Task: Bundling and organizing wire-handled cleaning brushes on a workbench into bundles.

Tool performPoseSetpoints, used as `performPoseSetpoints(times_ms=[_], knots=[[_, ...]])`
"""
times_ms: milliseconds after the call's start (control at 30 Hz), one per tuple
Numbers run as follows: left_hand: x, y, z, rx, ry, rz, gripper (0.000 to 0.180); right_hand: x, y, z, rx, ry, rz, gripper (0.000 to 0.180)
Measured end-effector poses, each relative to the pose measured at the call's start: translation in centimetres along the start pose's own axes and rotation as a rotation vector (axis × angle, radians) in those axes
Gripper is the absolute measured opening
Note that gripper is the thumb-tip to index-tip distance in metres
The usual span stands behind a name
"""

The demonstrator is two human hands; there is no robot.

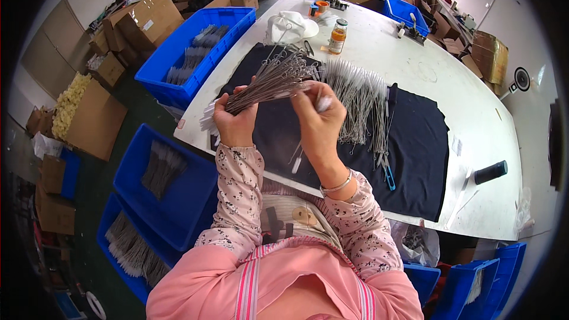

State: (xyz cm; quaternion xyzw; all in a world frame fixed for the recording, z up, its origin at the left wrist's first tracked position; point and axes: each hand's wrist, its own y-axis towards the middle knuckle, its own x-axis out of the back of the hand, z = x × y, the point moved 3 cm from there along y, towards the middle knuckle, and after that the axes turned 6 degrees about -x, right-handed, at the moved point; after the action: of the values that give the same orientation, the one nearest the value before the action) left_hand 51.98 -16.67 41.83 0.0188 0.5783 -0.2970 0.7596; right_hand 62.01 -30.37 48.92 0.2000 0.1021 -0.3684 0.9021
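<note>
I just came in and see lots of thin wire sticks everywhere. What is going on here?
A person in a pink top sits at a white table. Their left hand holds a fanned bundle of thin wire brushes, and their right hand pinches one at its white tip. More brushes lie on a dark cloth on the table. Blue bins beside the table hold more of them.
</note>
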Motion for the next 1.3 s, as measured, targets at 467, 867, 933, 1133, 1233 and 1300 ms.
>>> performPoseSetpoints(times_ms=[467,867,933,1133,1233,1300], knots=[[-0.2,1.2,-6.2,-0.29,0.658,0.303,0.01,15.1,8.4,7.8,-0.161,0.127,-0.114,0.021],[6.8,-4.7,3.5,0.717,0.906,0.181,0.022,3.9,8.2,-2.6,-0.506,-0.286,0.439,0.022],[6.8,-4.8,2.4,0.756,0.844,0.211,0.023,3.5,7.5,-3.0,-0.513,-0.278,0.447,0.018],[6.7,-4.8,1.1,0.575,0.868,0.162,0.026,3.3,5.3,-4.7,-0.762,-0.198,0.564,0.036],[6.7,-4.8,0.5,0.534,0.896,0.129,0.025,2.5,4.2,-5.5,-0.688,-0.366,0.492,0.03],[6.9,-4.9,0.1,0.539,0.89,0.126,0.025,2.8,4.2,-6.2,-0.645,-0.413,0.472,0.027]])
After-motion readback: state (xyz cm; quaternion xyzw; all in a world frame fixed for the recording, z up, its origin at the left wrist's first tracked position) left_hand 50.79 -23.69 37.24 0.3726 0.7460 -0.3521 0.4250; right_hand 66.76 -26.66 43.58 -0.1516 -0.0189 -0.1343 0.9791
